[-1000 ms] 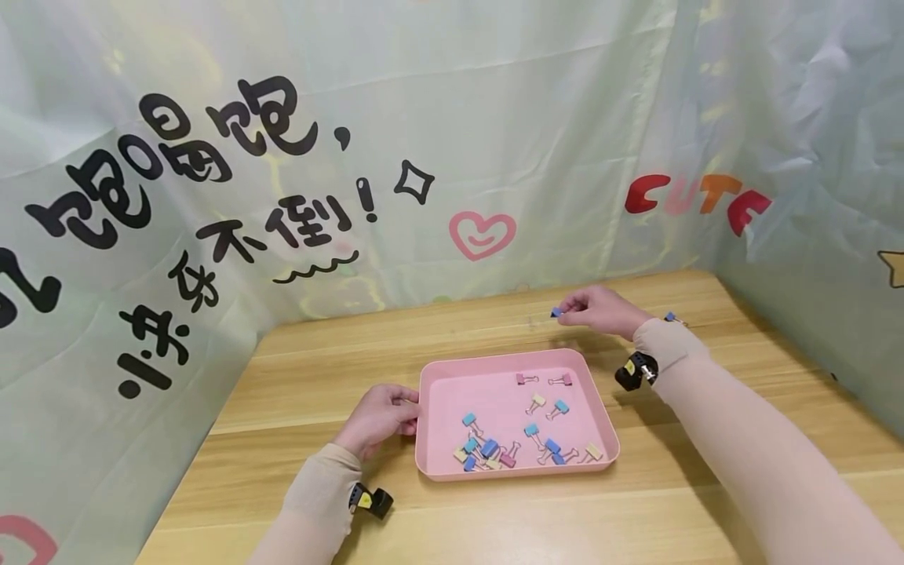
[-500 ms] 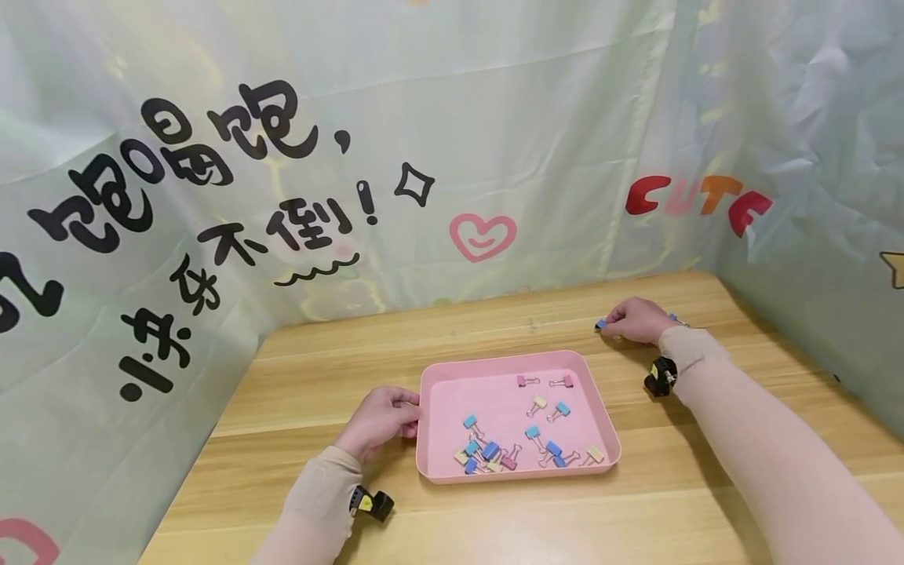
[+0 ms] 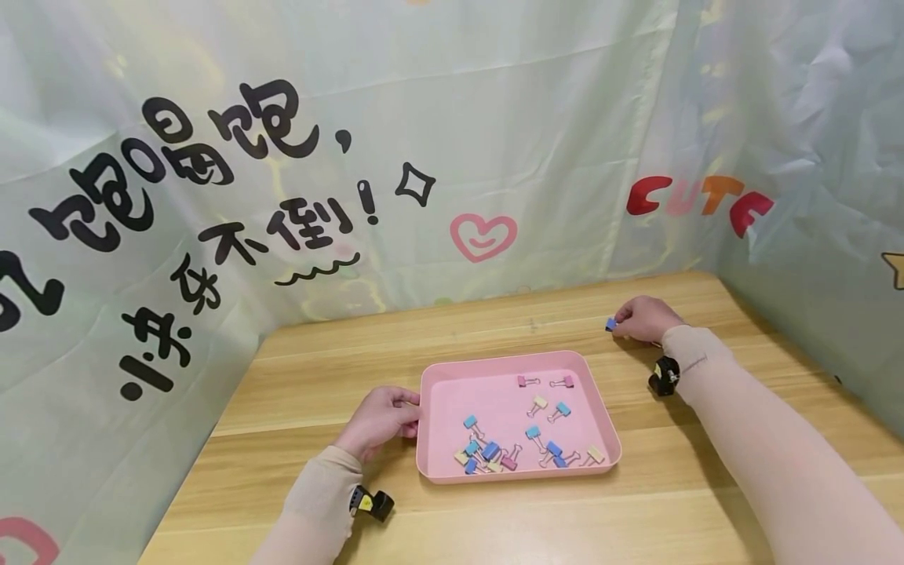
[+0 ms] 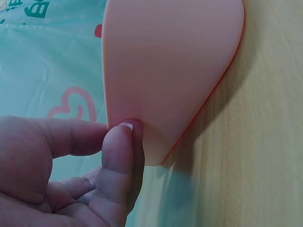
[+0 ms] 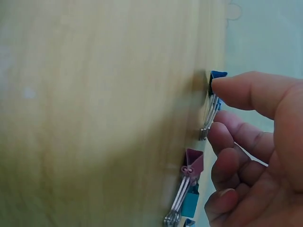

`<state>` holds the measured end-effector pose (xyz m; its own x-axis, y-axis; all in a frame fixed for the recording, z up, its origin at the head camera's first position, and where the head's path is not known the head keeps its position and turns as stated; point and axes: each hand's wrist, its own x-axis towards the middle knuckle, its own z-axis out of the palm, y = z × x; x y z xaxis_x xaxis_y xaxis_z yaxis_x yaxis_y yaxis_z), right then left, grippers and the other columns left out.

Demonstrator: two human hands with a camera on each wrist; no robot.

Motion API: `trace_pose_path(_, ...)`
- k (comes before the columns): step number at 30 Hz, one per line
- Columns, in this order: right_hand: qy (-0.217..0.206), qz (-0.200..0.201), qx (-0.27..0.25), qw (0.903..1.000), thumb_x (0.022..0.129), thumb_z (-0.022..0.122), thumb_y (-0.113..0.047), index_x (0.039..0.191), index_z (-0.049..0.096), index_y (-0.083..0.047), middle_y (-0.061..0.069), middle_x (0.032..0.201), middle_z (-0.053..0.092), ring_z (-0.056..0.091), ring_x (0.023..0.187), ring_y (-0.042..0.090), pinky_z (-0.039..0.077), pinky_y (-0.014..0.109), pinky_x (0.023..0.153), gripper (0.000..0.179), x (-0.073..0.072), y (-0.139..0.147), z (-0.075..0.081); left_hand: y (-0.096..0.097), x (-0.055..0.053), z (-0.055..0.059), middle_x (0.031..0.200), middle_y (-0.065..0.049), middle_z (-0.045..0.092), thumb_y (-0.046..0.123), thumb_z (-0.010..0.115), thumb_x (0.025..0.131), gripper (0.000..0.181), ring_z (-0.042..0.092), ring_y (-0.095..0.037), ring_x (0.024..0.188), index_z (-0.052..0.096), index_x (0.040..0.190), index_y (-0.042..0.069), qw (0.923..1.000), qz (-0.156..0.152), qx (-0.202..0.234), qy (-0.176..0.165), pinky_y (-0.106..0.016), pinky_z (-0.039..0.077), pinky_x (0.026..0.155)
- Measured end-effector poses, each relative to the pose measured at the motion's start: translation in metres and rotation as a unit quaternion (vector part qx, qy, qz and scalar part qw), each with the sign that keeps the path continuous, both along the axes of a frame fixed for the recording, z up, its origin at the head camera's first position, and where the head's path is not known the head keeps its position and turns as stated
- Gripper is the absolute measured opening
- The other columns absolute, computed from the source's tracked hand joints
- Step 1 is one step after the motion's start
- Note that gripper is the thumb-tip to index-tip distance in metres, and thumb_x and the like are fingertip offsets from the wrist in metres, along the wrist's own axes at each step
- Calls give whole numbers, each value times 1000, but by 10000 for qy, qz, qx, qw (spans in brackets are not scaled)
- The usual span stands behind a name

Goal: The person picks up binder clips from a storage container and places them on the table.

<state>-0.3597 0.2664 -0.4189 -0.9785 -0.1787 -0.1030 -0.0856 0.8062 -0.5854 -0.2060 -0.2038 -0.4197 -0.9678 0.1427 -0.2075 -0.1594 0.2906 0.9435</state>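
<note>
My left hand (image 3: 377,422) rests at the left wall of a shallow pink tray (image 3: 596,377). In the left wrist view its thumb (image 4: 118,156) and fingers pinch the tray's rim. The tray holds several small binder clips in blue, teal, pink and yellow, most of them along the near edge. At the back right of the table my right hand (image 3: 646,318) holds a blue binder clip (image 3: 610,324), low over the wood. In the right wrist view the thumb (image 5: 251,90) lies on that clip, its wire handles passing close to the curled index finger.
Beside the right hand, a pink binder clip (image 5: 194,161) and a teal binder clip (image 5: 190,201) show on the table, with blue ones partly hidden. Printed curtains (image 3: 565,118) stand around the wooden table (image 3: 339,345) at the back and sides.
My right hand has moved right with the blue binder clip, quickly at first and only slightly in the last half second. The left hand and the tray stay in place.
</note>
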Motion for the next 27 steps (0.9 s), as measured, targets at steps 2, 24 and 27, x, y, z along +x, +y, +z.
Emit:
trace_pose_path(2, 16, -21, -96, 10000, 84, 69, -22, 113, 62, 5, 13, 94, 64, 55, 61, 20, 48, 33, 53, 40, 1, 0, 1, 0, 0, -1, 92, -22, 64, -2, 62, 87, 28, 60, -16, 66, 57, 112, -14, 10000, 7, 16, -6, -26, 55, 61)
trace_pose_path(24, 353, 329, -1811, 9823, 95, 60, -34, 130, 54, 0, 22, 129, 53, 49, 117, 35, 43, 48, 94, 50, 26, -53, 38, -2, -2, -1, 94, -20, 64, -2, 61, 87, 27, 61, -16, 67, 57, 112, -13, 10000, -26, 21, -47, -26, 55, 62)
trace_pose_path(27, 443, 369, -1935, 9794, 95, 61, -32, 128, 56, 0, 20, 125, 55, 51, 111, 33, 45, 45, 89, 47, 28, -64, 42, -2, -2, -2, 94, -21, 64, -2, 61, 87, 28, 61, -16, 67, 56, 112, -14, 10000, -23, 56, -52, -26, 55, 62)
